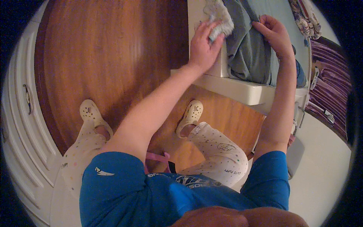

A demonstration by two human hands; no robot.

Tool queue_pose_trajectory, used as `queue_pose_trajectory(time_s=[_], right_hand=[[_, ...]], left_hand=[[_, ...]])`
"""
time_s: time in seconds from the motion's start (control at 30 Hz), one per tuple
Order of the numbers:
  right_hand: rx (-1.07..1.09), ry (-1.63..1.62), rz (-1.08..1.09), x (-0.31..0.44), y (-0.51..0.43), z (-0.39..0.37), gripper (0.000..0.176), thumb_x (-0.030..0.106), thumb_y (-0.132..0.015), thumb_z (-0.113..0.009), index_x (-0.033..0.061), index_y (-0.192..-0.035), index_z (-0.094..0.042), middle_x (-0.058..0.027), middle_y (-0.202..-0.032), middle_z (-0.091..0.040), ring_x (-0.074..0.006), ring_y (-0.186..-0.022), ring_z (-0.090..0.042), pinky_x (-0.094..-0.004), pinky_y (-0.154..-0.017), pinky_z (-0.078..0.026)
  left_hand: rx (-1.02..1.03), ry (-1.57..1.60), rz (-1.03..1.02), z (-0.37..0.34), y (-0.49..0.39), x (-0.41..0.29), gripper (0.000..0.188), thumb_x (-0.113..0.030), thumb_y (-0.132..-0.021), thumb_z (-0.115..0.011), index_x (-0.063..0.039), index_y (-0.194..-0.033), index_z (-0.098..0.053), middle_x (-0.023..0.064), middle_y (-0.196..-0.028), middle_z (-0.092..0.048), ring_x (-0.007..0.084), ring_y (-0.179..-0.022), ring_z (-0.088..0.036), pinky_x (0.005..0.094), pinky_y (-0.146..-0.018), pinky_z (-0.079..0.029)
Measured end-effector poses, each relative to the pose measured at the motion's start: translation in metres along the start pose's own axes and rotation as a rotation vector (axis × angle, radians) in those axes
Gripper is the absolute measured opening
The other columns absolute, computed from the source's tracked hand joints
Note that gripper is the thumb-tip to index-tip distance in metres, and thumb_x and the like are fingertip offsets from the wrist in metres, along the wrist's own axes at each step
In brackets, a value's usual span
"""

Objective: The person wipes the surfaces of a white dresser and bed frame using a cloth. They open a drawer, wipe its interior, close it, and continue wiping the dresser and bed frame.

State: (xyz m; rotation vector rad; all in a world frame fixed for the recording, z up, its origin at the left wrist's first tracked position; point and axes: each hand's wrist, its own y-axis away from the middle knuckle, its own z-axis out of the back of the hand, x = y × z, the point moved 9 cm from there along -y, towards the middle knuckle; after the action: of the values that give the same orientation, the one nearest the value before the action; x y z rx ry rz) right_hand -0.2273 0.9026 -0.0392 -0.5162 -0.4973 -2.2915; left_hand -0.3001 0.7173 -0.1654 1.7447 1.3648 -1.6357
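My left hand (205, 46) grips a crumpled pale cloth (222, 21) and presses it against the cream side rail (194, 12) of a bed. To its right, my right hand (273, 35) pinches the edge of a grey-green fabric (249, 54) between thumb and fingers. That fabric hangs in folds at the bed's edge, beside a light blue sheet (276, 8). Below both hands runs the cream end board (238, 89) of the bed, with a rounded corner.
Wooden flooring (113, 51) spreads to the left, up to a white panelled cabinet door (19, 113) with a metal handle. My feet stand apart in cream clogs (194, 112). A purple curtain (330, 76) hangs at the far right, near a patterned folded textile (307, 21).
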Motion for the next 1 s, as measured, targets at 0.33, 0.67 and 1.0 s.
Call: queue_pose_trajectory(time_s=[0.33,0.67,1.0], right_hand=[[-0.004,0.002,0.012,0.000,0.000,0.001,0.016,0.021,-0.085,-0.067,0.0132,-0.079,-0.055,0.0118,-0.068,-0.050,0.0021,-0.060,-0.039,-0.0175,-0.050,-0.026],[0.003,0.072,0.031,0.002,-0.001,0.002,0.017,0.023,-0.085,-0.067,0.0142,-0.077,-0.054,0.0123,-0.065,-0.047,0.0020,-0.057,-0.038,-0.0176,-0.049,-0.026],[0.000,0.078,0.033,0.002,0.000,0.003,0.018,0.024,-0.085,-0.067,0.0141,-0.077,-0.054,0.0124,-0.065,-0.047,0.0018,-0.058,-0.038,-0.0178,-0.050,-0.026]], left_hand=[[0.027,-0.074,0.377,0.022,0.048,0.076,0.041,-0.024,-0.087,-0.061,-0.004,-0.122,-0.054,0.0209,-0.123,-0.052,0.0359,-0.115,-0.049,0.0399,-0.097,-0.040],[0.092,0.027,0.076,0.003,0.037,-0.012,0.040,-0.021,-0.086,-0.061,-0.007,-0.123,-0.054,0.0238,-0.125,-0.050,0.0378,-0.118,-0.048,0.0396,-0.098,-0.040],[0.022,0.061,0.385,0.023,0.064,0.106,0.038,-0.021,-0.088,-0.059,-0.007,-0.123,-0.054,0.0171,-0.121,-0.054,0.0316,-0.113,-0.052,0.0360,-0.097,-0.040]])
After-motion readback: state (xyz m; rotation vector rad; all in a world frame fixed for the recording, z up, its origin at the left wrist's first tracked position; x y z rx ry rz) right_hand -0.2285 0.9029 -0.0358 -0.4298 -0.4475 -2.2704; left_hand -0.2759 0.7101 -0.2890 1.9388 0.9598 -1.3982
